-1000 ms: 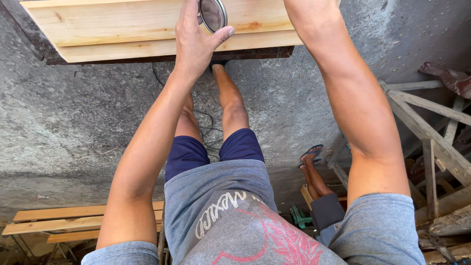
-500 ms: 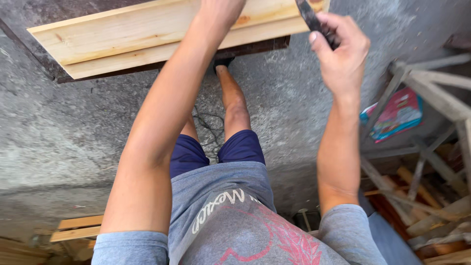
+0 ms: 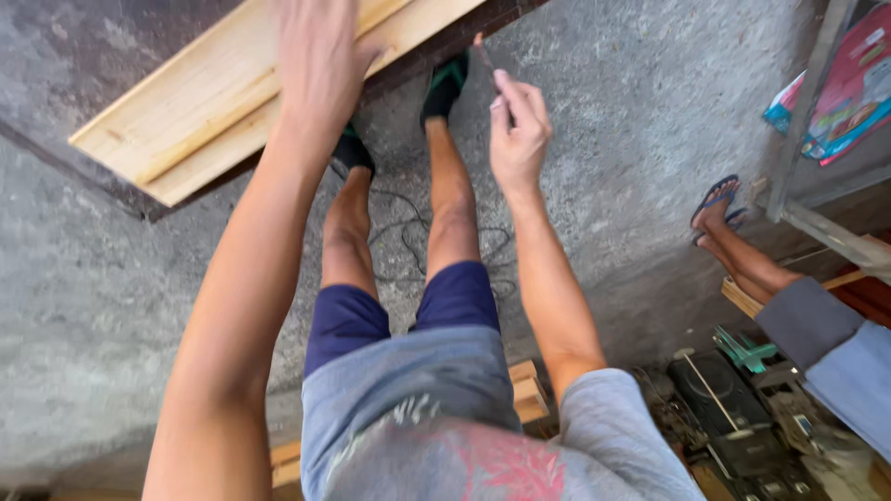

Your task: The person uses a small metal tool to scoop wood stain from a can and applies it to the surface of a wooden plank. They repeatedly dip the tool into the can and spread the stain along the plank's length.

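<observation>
Pale wooden planks [image 3: 195,102] lie stacked on a dark support above the concrete floor, running from left up to the top middle. My left hand [image 3: 316,56] rests flat on the planks, fingers spread and blurred. My right hand [image 3: 518,130] is lifted to the right of the planks, its fingers pinched on a thin dark pencil-like tool [image 3: 484,63] that points up toward the planks' edge. My legs and feet in dark sandals [image 3: 445,83] stand below the planks.
A black cable [image 3: 408,232] loops on the grey concrete floor between my legs. Another person's leg and sandalled foot [image 3: 719,213] are at the right, beside a wooden frame [image 3: 807,121] and a colourful bag [image 3: 840,88]. Tools and wood offcuts [image 3: 742,399] lie at the lower right.
The view has swung, so the planks now slant across the upper left. My right hand has come down and inward with the thin tool. The round tape measure seen earlier is gone from view.
</observation>
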